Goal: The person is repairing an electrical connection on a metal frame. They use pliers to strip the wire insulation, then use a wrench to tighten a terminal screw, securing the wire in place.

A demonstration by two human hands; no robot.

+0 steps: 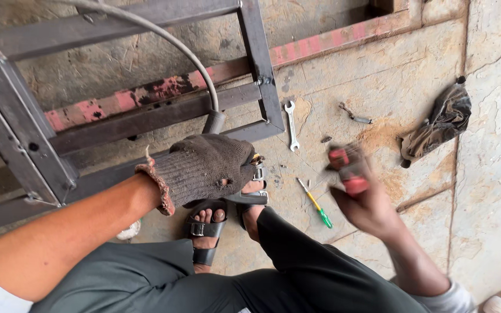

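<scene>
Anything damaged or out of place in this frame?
The knit glove on the left hand is frayed at the cuff with a hole. A wrench and screwdriver lie loose on the floor. The right hand is motion-blurred.

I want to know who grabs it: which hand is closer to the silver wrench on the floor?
Probably the right hand. It is bare and nearer the wrench, though it already grips a blurred red tool. The gloved left hand is busy holding a handle with a grey cable.

You're in a metal workshop, bare stained concrete floor (389,87), welded steel frame (146,116) beside you, combination wrench (291,124), green-handled screwdriver (315,204), dirty rag (439,124) lying loose on the ground.
</scene>
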